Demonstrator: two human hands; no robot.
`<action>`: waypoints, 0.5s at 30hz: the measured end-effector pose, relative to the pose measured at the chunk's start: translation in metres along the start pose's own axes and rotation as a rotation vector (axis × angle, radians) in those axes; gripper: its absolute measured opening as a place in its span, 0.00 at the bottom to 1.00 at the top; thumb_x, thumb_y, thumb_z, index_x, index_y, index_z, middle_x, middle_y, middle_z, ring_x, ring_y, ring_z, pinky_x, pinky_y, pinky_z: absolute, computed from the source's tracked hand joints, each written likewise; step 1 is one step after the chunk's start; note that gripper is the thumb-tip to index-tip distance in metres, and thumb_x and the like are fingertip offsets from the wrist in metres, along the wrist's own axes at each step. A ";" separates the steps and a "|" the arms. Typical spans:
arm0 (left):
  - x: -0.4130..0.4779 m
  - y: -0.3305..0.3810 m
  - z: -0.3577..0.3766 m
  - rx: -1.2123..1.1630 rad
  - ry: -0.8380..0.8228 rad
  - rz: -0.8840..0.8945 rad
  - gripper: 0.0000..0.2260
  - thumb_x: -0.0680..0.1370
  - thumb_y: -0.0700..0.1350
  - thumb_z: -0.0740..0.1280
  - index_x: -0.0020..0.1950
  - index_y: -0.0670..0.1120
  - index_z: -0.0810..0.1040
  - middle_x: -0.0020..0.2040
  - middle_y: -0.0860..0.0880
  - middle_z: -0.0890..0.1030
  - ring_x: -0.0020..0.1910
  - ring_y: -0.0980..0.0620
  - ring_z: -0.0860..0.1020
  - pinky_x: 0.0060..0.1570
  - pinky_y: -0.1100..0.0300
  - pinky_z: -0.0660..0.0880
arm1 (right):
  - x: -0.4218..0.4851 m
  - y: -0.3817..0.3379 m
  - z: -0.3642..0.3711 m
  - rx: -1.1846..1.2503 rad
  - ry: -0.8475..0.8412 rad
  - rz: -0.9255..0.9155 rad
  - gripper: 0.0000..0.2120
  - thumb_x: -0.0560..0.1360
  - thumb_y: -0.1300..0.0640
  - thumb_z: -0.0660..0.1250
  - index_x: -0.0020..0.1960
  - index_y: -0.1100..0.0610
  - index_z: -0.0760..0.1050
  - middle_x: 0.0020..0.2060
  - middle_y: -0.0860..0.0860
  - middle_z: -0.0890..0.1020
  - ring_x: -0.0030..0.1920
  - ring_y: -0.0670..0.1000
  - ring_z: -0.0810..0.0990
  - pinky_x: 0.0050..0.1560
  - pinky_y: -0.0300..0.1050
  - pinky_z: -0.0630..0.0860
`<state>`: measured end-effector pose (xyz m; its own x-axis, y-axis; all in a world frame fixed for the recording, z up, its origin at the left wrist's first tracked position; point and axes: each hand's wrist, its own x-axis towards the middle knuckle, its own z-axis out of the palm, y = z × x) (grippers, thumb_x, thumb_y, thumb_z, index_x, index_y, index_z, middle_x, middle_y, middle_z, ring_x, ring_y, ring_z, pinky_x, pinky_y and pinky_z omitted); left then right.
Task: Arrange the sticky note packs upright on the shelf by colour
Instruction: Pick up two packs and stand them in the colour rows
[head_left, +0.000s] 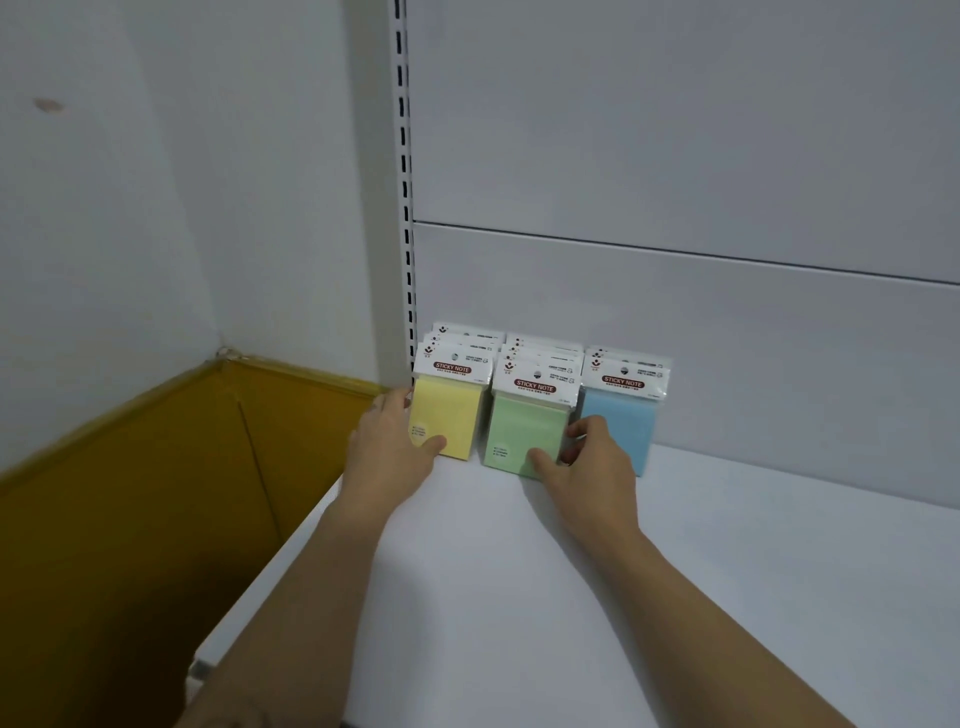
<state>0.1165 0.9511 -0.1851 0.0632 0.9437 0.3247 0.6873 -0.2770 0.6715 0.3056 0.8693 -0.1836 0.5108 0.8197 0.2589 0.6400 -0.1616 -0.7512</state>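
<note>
White shelf (571, 571), rear packs (470, 333) mostly hidden

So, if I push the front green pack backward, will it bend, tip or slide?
It probably stays stiff: the green pack looks like a thick block of paper. Pushed back, it likely will not fall, since more packs stand right behind it. Its plastic wrapper may slide on the smooth shelf.

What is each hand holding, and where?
The left hand grips the yellow packs at their left edge, thumb on the front; the right hand grips the green packs at their right edge, thumb on the front.
</note>
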 end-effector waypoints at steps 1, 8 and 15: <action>-0.003 0.003 -0.002 0.064 0.028 0.021 0.28 0.71 0.51 0.73 0.68 0.48 0.67 0.63 0.47 0.73 0.62 0.47 0.70 0.60 0.48 0.70 | -0.001 -0.002 -0.002 -0.004 -0.001 -0.002 0.19 0.68 0.48 0.73 0.52 0.52 0.67 0.44 0.48 0.77 0.46 0.52 0.77 0.45 0.46 0.73; -0.018 0.051 -0.008 0.211 0.084 0.399 0.25 0.73 0.55 0.69 0.67 0.50 0.69 0.65 0.50 0.72 0.65 0.48 0.66 0.63 0.53 0.62 | 0.001 -0.017 -0.049 -0.146 0.165 -0.170 0.30 0.70 0.45 0.71 0.68 0.53 0.67 0.63 0.51 0.72 0.63 0.53 0.70 0.61 0.48 0.69; -0.040 0.146 0.020 0.237 -0.023 0.673 0.29 0.70 0.63 0.63 0.67 0.50 0.69 0.65 0.50 0.72 0.66 0.48 0.66 0.62 0.52 0.61 | -0.010 0.013 -0.164 -0.497 0.210 -0.157 0.38 0.71 0.39 0.68 0.76 0.46 0.54 0.77 0.52 0.51 0.76 0.54 0.51 0.74 0.52 0.52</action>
<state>0.2284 0.8769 -0.1133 0.5425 0.5856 0.6023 0.6321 -0.7568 0.1664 0.4032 0.7691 -0.0963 0.4580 0.7362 0.4983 0.8853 -0.3272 -0.3304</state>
